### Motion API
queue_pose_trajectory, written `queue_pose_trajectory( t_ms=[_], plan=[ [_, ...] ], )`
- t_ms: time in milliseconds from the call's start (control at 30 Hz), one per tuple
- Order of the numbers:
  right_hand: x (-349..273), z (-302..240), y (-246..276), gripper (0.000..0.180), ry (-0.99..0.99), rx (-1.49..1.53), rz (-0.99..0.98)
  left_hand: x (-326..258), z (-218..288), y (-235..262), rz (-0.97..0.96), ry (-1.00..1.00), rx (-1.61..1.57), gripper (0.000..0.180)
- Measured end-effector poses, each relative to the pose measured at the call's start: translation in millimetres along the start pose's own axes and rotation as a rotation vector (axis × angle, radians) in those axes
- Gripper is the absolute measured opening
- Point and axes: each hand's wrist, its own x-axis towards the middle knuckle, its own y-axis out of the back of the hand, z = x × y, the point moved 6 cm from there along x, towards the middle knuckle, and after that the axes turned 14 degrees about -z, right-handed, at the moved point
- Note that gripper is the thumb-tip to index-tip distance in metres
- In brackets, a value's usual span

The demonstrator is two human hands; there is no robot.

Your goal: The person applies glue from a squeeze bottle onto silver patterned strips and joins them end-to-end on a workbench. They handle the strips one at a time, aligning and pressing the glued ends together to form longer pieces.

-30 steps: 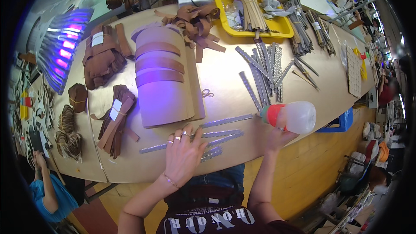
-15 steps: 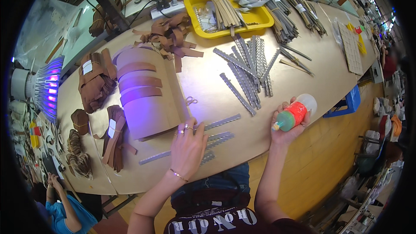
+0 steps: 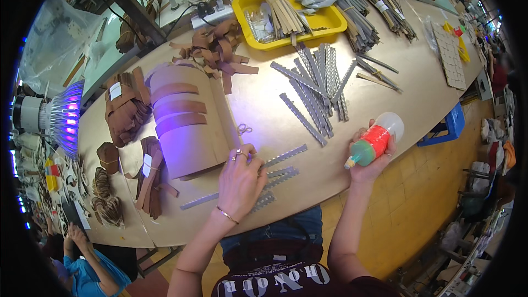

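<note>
Head view, looking down on a long tan table (image 3: 264, 110). The left hand (image 3: 240, 180) lies flat on the table, fingers spread a little, palm down on grey toothed strips (image 3: 278, 171) near the front edge; rings on two fingers, a thin bracelet at the wrist. Just left of it sits a curved tan board (image 3: 184, 118) with three brown bands across it, washed in violet light from a lamp (image 3: 60, 116) at the far left.

The right hand (image 3: 369, 159) is off the table's front edge, fingers clamped round a squeeze bottle (image 3: 375, 140): clear rounded base up and to the right, orange-red sleeve in the middle, green nozzle pointing down-left toward the strips.

Mid-table, a fan of more grey strips (image 3: 319, 85). Behind that, a yellow tray (image 3: 294, 14) holding tan sticks and grey scraps. Loose brown straps (image 3: 217, 52) are piled left of the tray. Brown bundles (image 3: 125, 110) with small white rectangular tags sit left of the board, one tag up top, one lower down. A perforated tan sheet (image 3: 451, 55) lies at the far right, a blue crate (image 3: 448, 126) below the table's edge there. Lower left, another person in a blue top (image 3: 88, 272).
</note>
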Motion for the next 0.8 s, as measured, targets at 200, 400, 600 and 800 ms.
queue_pose_trajectory(
  t_ms=[200,400,600,800],
  plan=[
    [23,-54,-8,0.075,-0.030,-1.175,0.249,2,2,4,0.066,-0.028,0.036,0.014],
    [34,-85,-13,0.106,-0.398,-1.460,0.243,2,4,2,0.035,-0.006,-0.001,0.020],
    [34,-86,1,0.092,-0.223,-1.679,0.393,-4,-3,-3,0.036,0.029,0.016,0.017],
    [9,-90,13,0.083,-0.098,-1.602,0.517,-3,-5,-5,0.025,0.030,-0.031,0.015]
  ],
)
